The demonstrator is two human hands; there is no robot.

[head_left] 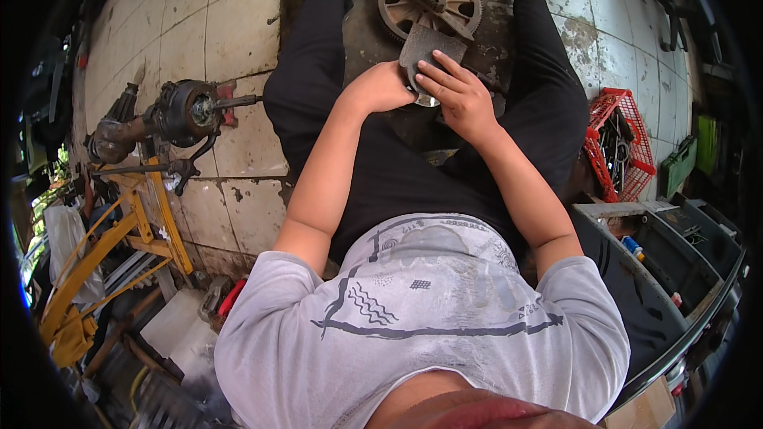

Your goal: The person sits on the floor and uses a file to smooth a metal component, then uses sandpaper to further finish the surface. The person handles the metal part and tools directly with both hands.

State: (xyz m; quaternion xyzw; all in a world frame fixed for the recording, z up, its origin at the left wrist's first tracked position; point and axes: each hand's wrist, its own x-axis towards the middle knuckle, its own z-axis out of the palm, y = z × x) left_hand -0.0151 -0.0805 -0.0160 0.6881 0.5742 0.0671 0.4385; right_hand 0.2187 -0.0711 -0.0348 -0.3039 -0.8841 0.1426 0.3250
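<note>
Between my legs I hold a grey, rough-faced curved piece (429,46), its exact kind unclear. My left hand (380,89) grips its left near edge, with the fingertips partly hidden. My right hand (461,99) is closed on its right side, its fingers laid across the rough face. A bit of shiny metal (427,101) shows between the hands, below the piece. Just beyond lies a large rusty toothed wheel (431,0) with spokes, flat on the floor. The far end of the grey piece overlaps the wheel's near rim in this view.
To the left, a greasy axle assembly (151,123) rests on a yellow metal stand (151,210). A red plastic basket (616,143) with tools stands right of my leg. Nearer on that side is a grey compartmented box (628,270). The tiled floor (238,32) is stained.
</note>
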